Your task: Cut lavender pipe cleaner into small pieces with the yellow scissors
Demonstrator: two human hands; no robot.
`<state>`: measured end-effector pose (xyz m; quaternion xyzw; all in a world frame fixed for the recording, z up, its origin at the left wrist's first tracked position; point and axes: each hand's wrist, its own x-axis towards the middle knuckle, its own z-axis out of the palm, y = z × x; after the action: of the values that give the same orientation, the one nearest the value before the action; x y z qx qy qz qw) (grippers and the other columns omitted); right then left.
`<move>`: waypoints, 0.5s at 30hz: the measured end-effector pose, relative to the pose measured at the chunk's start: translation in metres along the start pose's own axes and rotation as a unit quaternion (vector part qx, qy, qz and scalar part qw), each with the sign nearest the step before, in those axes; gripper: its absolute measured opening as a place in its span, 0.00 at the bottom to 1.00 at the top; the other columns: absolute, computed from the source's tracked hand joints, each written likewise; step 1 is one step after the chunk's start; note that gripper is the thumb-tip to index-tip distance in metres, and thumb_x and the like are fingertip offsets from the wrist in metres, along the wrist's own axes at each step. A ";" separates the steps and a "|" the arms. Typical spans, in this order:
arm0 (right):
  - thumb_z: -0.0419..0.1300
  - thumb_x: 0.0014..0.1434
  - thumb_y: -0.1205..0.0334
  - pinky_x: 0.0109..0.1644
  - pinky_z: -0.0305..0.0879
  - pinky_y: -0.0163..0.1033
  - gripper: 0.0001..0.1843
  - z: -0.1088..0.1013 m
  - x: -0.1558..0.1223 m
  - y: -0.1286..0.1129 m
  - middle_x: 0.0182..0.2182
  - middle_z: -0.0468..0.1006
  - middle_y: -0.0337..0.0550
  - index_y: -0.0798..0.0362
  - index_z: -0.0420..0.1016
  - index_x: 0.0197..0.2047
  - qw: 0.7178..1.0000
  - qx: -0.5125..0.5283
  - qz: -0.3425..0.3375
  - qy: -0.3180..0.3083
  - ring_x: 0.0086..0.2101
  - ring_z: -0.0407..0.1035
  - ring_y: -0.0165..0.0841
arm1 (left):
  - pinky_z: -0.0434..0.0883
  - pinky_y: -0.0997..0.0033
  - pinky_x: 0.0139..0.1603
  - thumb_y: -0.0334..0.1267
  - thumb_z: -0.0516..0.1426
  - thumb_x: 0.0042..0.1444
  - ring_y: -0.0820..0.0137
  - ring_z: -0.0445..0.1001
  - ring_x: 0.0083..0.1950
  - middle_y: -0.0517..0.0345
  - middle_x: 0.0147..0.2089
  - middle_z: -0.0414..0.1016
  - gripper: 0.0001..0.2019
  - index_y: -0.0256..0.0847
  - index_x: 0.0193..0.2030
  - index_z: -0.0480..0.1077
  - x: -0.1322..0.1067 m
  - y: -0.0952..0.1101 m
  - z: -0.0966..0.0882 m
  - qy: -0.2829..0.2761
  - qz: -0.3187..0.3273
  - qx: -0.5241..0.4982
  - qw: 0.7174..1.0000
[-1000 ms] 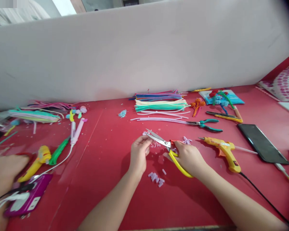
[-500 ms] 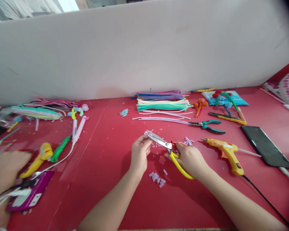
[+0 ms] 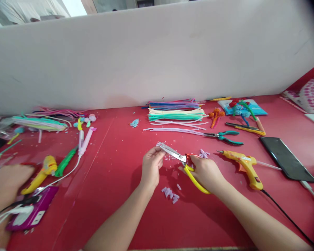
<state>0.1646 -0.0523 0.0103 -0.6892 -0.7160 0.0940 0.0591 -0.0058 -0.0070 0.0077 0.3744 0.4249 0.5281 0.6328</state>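
Note:
My right hand [image 3: 205, 173] is closed around the handles of a pair of scissors [image 3: 171, 151], whose handles are yellow and red. Their blades point left, with the tips at the fingers of my left hand [image 3: 151, 167]. Those fingers are pinched on a short lilac pipe cleaner piece [image 3: 158, 144], mostly hidden by the fingers and blades. Tiny lilac trimmings lie on the table just behind the blades. Below the scissors is a small group of cut lilac pieces [image 3: 170, 194]. Another group of lilac pieces [image 3: 204, 153] sits just behind my right hand.
On the red table [image 3: 115, 209] lie pipe cleaner bundles [image 3: 176, 114], long lilac pipe cleaners [image 3: 172, 129], pliers [image 3: 225, 137], a yellow glue gun [image 3: 243, 165] and a phone [image 3: 286, 158]. At left are a co-worker's hand [image 3: 13, 177], another glue gun [image 3: 42, 174] and a purple power strip [image 3: 34, 211].
The view has shifted slightly, so things at the right sit a little further left. My hands and the scissors keep nearly the same pose.

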 end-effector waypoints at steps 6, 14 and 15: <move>0.45 0.51 0.43 0.22 0.42 0.32 0.20 0.000 0.000 0.000 0.20 0.71 0.41 0.53 0.62 0.27 1.000 0.006 0.003 -0.004 0.21 0.64 0.29 | 0.43 0.81 0.15 0.34 0.58 0.42 0.85 0.47 0.16 0.67 0.19 0.59 0.05 0.36 0.29 0.68 0.000 0.002 0.001 0.003 0.000 -0.002 1.000; 0.46 0.51 0.44 0.22 0.42 0.32 0.19 0.003 0.001 0.004 0.18 0.70 0.40 0.52 0.62 0.25 1.000 -0.008 -0.005 0.004 0.19 0.62 0.29 | 0.43 0.80 0.16 0.35 0.57 0.44 0.85 0.45 0.15 0.68 0.17 0.55 0.06 0.36 0.28 0.67 0.000 0.002 0.001 -0.007 0.008 0.004 1.000; 0.46 0.50 0.44 0.22 0.42 0.32 0.20 0.002 0.001 0.004 0.18 0.70 0.40 0.52 0.62 0.25 1.000 -0.010 -0.002 0.004 0.19 0.63 0.29 | 0.42 0.80 0.16 0.36 0.57 0.44 0.85 0.45 0.15 0.68 0.16 0.54 0.06 0.36 0.28 0.67 0.000 0.002 0.001 -0.009 0.008 0.004 1.000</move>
<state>0.1683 -0.0507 0.0074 -0.6888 -0.7180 0.0838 0.0547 -0.0054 -0.0068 0.0096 0.3852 0.4180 0.5280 0.6309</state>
